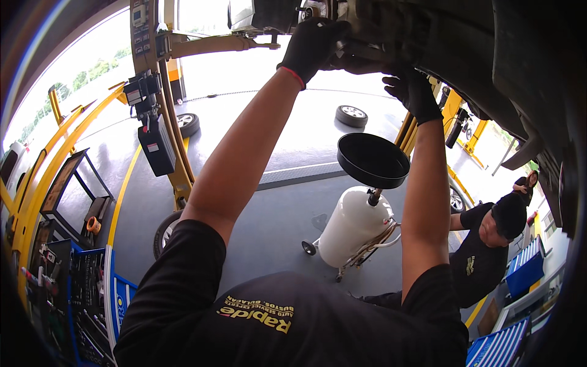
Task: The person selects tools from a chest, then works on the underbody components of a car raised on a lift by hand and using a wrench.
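Both my arms reach up to the underside of a raised vehicle [391, 37]. My left hand [313, 49], in a black glove with a red cuff, is closed against a dark part under the vehicle; what its fingers hold is hidden. Lower and to the right, my right hand [416, 95], also in a black glove, has its visible fingers apart beside the dark underbody. Shadow hides part of them. Below the hands stands a round black drain pan [373, 160] on top of a white wheeled oil drain tank [354, 226].
A yellow lift post [147, 49] with a lift arm [214, 46] rises at left. Loose wheels [352, 116] lie on the floor. Tool trays [85, 306] are at lower left. A co-worker in a black cap [489, 244] is close at right, near blue tool cabinets [524, 266].
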`<control>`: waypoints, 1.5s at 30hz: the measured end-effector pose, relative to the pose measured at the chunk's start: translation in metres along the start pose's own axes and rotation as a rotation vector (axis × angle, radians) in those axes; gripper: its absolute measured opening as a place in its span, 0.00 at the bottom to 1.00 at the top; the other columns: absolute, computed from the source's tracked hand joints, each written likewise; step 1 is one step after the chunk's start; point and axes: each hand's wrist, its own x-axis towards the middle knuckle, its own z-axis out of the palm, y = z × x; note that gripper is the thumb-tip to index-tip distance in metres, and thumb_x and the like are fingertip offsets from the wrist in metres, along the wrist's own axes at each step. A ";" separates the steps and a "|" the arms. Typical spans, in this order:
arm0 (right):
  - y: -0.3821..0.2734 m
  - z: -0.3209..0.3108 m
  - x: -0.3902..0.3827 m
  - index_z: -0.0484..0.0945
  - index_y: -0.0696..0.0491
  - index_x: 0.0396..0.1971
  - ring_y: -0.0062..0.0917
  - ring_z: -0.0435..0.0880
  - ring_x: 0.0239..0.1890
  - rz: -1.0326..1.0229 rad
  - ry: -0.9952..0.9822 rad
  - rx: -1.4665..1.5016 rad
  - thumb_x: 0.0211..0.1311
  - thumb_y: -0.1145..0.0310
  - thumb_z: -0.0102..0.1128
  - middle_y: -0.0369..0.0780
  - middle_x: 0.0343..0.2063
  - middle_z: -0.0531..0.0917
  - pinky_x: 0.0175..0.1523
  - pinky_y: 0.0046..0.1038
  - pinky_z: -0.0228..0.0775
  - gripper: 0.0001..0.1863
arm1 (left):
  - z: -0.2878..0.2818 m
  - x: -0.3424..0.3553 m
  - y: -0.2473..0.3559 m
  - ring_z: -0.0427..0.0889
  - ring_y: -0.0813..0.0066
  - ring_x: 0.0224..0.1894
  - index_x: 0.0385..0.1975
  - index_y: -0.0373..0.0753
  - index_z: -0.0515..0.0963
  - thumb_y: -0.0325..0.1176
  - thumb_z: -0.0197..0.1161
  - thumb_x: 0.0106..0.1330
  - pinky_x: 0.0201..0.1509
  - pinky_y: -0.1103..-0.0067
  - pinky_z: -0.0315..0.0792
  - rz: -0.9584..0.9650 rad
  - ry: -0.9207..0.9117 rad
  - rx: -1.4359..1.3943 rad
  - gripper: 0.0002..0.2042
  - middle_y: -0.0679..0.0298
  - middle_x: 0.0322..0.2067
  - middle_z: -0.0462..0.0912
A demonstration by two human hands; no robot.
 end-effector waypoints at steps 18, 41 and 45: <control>0.010 0.002 0.003 0.78 0.54 0.51 0.30 0.85 0.48 -0.086 -0.057 0.083 0.69 0.58 0.58 0.42 0.45 0.84 0.53 0.32 0.80 0.18 | -0.019 0.005 -0.008 0.86 0.79 0.26 0.52 0.47 0.81 0.35 0.55 0.71 0.22 0.86 0.77 0.103 -0.194 0.353 0.13 0.60 0.33 0.87; 0.012 -0.019 0.014 0.78 0.53 0.49 0.30 0.85 0.43 -0.003 -0.080 0.134 0.68 0.59 0.60 0.41 0.43 0.84 0.49 0.31 0.81 0.16 | 0.011 -0.005 0.005 0.80 0.76 0.15 0.29 0.32 0.81 0.49 0.68 0.61 0.17 0.84 0.72 -0.373 0.058 -0.326 0.21 0.61 0.16 0.79; 0.018 -0.012 0.016 0.78 0.54 0.48 0.29 0.85 0.40 -0.150 -0.075 0.095 0.69 0.59 0.59 0.40 0.41 0.84 0.44 0.29 0.82 0.16 | 0.006 -0.004 -0.002 0.79 0.77 0.15 0.28 0.33 0.81 0.47 0.68 0.61 0.18 0.84 0.71 -0.422 0.028 -0.312 0.19 0.61 0.18 0.80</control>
